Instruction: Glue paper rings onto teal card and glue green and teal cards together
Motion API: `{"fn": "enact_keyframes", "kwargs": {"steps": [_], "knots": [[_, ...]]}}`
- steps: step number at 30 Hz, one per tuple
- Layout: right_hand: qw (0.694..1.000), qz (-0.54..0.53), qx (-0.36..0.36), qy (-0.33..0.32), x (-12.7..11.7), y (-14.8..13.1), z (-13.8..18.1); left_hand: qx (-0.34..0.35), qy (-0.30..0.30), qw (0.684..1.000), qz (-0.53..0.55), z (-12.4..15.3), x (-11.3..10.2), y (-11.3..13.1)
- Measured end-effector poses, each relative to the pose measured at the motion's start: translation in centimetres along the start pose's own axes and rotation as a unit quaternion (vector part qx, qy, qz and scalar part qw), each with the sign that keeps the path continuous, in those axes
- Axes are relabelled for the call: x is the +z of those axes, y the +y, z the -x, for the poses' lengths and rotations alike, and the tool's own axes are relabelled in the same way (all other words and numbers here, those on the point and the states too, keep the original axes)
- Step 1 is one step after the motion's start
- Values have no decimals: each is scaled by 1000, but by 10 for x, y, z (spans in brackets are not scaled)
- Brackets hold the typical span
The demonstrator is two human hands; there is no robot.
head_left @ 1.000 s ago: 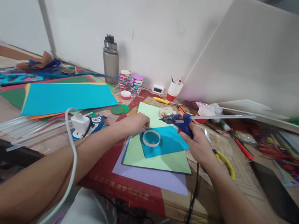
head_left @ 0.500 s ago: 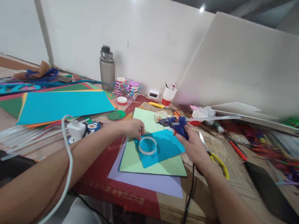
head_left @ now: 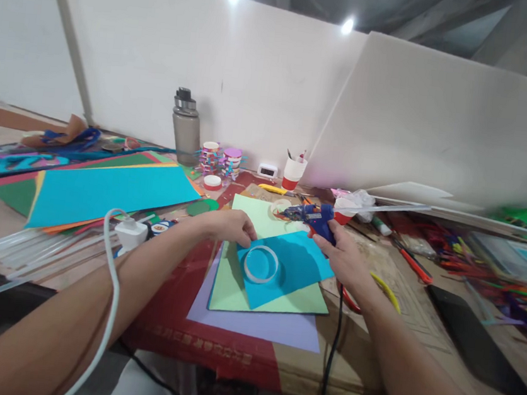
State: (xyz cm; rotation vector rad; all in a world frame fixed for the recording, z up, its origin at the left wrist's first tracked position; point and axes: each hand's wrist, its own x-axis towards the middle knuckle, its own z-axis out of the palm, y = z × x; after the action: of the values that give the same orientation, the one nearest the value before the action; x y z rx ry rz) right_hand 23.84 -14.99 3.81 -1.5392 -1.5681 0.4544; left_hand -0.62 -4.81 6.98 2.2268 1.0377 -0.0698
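Note:
My right hand [head_left: 340, 254] is closed round the handle of a blue glue gun [head_left: 311, 214]. A clear glue stick pokes out of its back and its nozzle points left. My left hand [head_left: 232, 224] rests with fingers curled on the upper left corner of a blue paper piece [head_left: 286, 267]. On that piece stands a white ring [head_left: 261, 264], just right of my left fingertips. The blue piece lies on a light green sheet [head_left: 235, 280], over a lilac sheet [head_left: 253, 323].
Large coloured sheets [head_left: 107, 189] and clear glue sticks [head_left: 43, 245] lie at the left, beside a white charger [head_left: 130, 233] with its cable. A grey bottle [head_left: 186, 128], decorated cups [head_left: 223, 160], a pen cup [head_left: 293, 170], pliers [head_left: 376, 293], a dark phone [head_left: 470, 341].
The view has tilted up a little. My right hand has drawn the glue gun slightly right and back from the ring. The left hand stays at the blue piece's corner.

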Motion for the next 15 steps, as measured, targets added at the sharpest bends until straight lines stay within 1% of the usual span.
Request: {"fn": "enact_keyframes", "kwargs": {"steps": [2, 5, 7, 9, 11, 13, 15], "knots": [[1000, -19, 16, 0, -1, 0, 0, 4, -17, 1000, 19, 2, 0, 2], [998, -48, 29, 7, -5, -4, 0, 24, -51, 996, 74, 0, 5, -1], [998, -39, 36, 28, -7, -9, 0, 32, -61, 992, 101, -2, 9, -5], [998, -15, 46, 47, -10, -11, 0, 39, -61, 992, 103, -4, 12, -8], [997, -4, 52, 53, -13, -9, 1, 51, -67, 989, 119, -4, 13, -10], [997, -5, 43, 56, -15, -4, 1, 64, -78, 982, 160, -2, 13, -12], [998, 7, 9, 64, -18, 4, 0, 70, -82, 974, 199, 1, 12, -14]]}}
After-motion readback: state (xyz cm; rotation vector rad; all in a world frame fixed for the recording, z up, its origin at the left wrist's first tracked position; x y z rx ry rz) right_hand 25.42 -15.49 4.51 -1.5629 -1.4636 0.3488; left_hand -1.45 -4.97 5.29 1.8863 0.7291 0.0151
